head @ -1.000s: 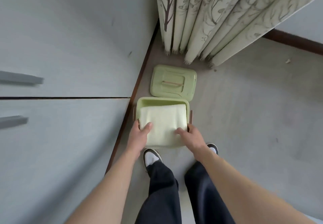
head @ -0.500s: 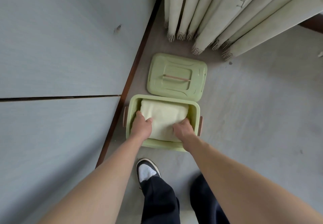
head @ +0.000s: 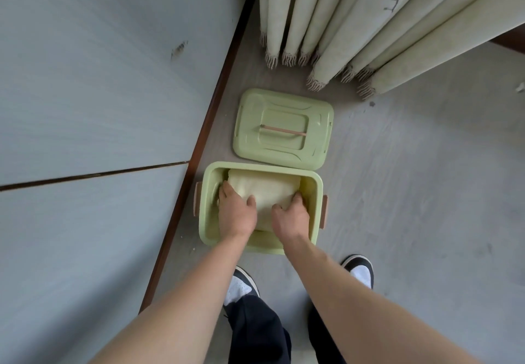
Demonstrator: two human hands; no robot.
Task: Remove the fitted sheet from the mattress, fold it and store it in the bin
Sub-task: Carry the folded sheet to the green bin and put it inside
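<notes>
Left hand [head: 235, 213] and right hand [head: 289, 217] grip folded sheet [head: 267, 190] inside green bin [head: 315, 193].

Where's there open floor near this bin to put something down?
Bare floor lies right of the bin, below the curtain. Crowded: the lid sits just behind the bin, the wardrobe hugs its left, shoes stand in front.

Cream curtains [head: 355, 22] with fringed hems are hung at the far edge of the grey floor [head: 426, 193]. A grey wardrobe [head: 99, 107] is set along its left edge.
</notes>
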